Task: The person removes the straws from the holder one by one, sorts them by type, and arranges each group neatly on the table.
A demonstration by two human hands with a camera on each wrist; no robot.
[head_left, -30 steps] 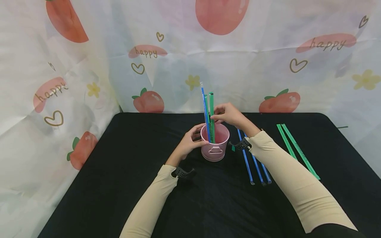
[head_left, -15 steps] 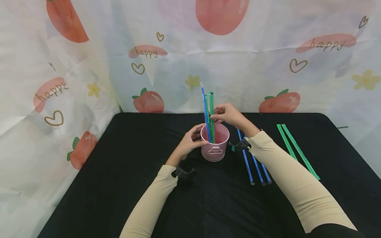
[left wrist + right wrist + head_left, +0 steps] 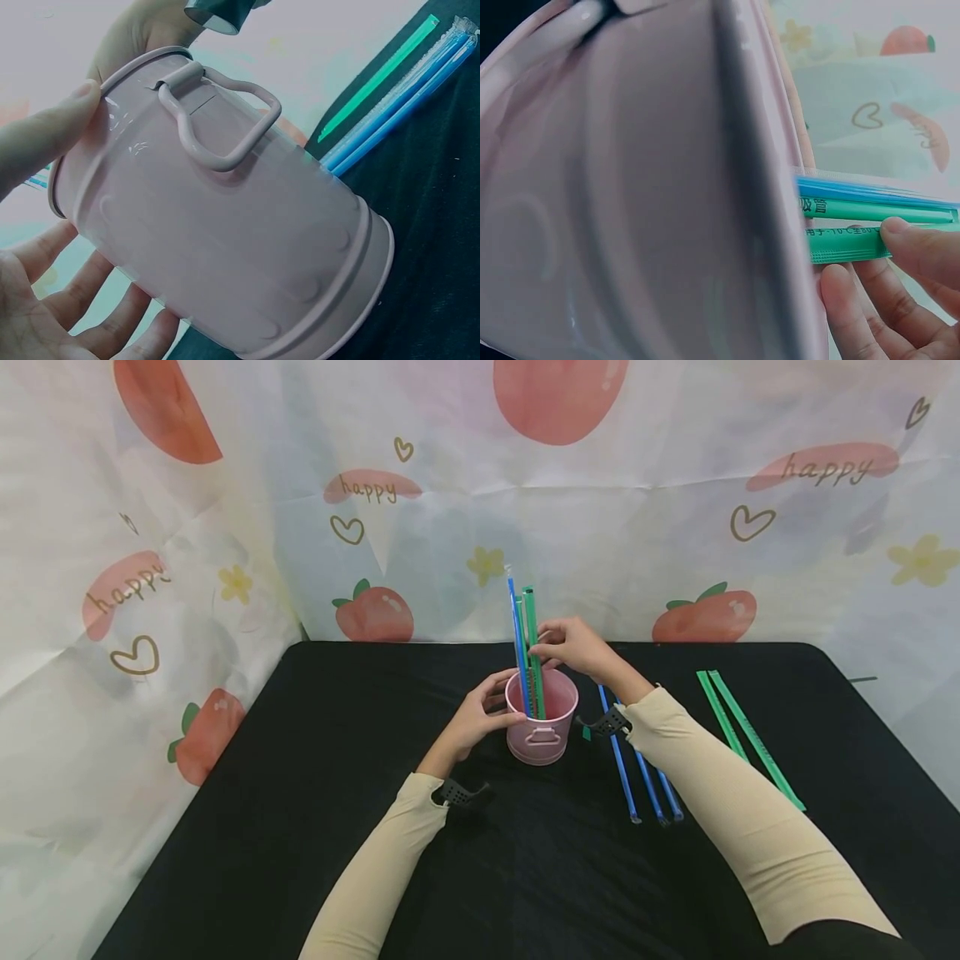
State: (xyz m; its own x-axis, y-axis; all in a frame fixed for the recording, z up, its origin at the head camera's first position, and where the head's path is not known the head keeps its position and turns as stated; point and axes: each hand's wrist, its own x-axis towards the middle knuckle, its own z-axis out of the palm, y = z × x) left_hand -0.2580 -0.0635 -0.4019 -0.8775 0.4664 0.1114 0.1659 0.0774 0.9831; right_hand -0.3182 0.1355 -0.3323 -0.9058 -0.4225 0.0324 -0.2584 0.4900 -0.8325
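A small pink metal bucket (image 3: 536,753) with a side handle (image 3: 225,159) stands on the black table. My left hand (image 3: 480,718) grips its left side, thumb at the near rim and fingers around the far side. Above the opening, my right hand (image 3: 576,647) pinches a green-wrapped straw (image 3: 532,614) between thumb and fingers. That straw stands inside the bucket, leaning slightly left. Beside it are a blue straw (image 3: 515,610) in a clear wrapper and another green-wrapped straw (image 3: 855,209). The bucket wall hides the straws' lower ends in both wrist views.
Blue straws (image 3: 624,783) in clear wrappers lie right of the bucket, partly under my right forearm. Farther right lie two green-wrapped straws (image 3: 757,743). Behind the black table (image 3: 360,710) hangs a white cloth (image 3: 450,552) printed with fruit and hearts.
The top of the pinched green straw has tipped a little to the left, towards the other straws. Both hands and the bucket stay nearly in place.
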